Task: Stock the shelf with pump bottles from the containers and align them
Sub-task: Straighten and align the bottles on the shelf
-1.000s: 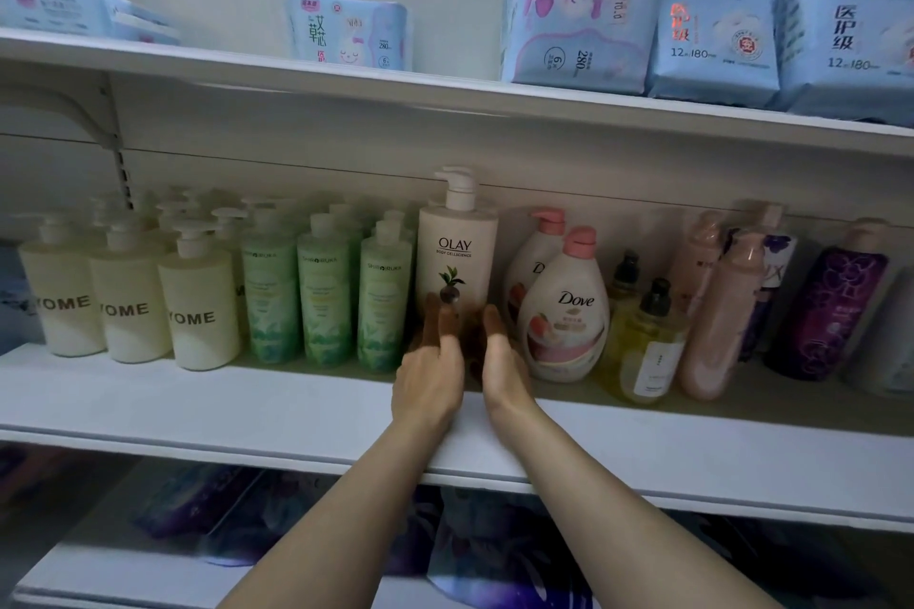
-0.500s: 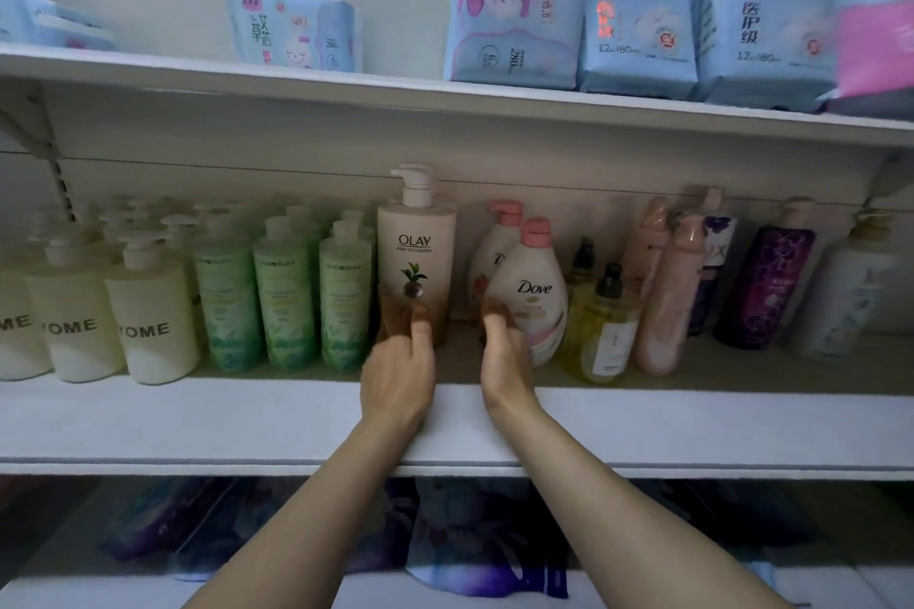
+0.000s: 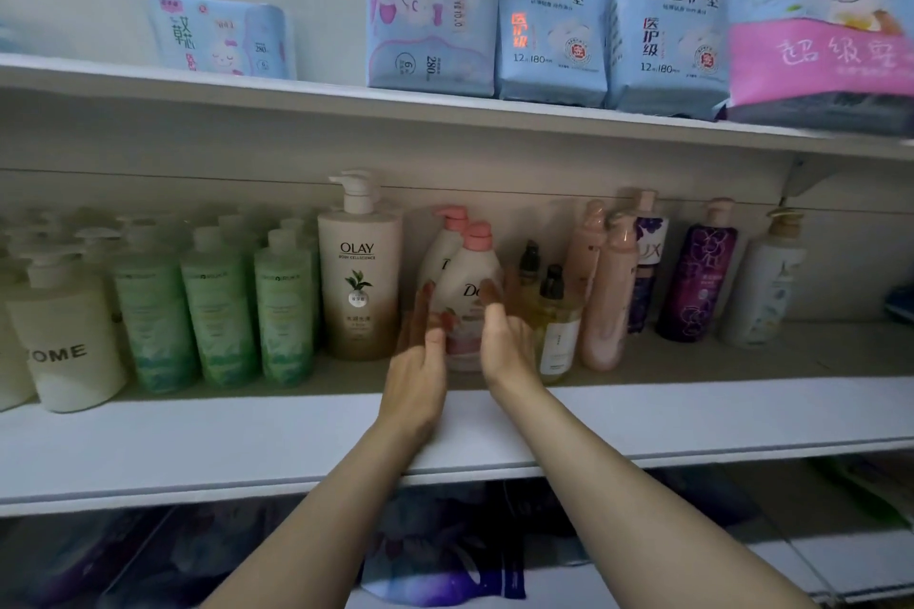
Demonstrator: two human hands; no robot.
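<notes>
L hand (image 3: 414, 363) + R hand (image 3: 504, 346) flank front Dove bottle (image 3: 467, 307) on shelf (image 3: 297, 440), fingers straight, pressed together; Olay bottle (image 3: 360, 277) at its 9 o'clock.

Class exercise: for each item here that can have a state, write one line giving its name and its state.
Left hand: open, fingers straight, beside the front Dove bottle.
Right hand: open, fingers up against the front Dove bottle.
Front Dove bottle: upright, between both hands.
Olay bottle: upright, untouched.
Green bottles: upright, in a row.
</notes>
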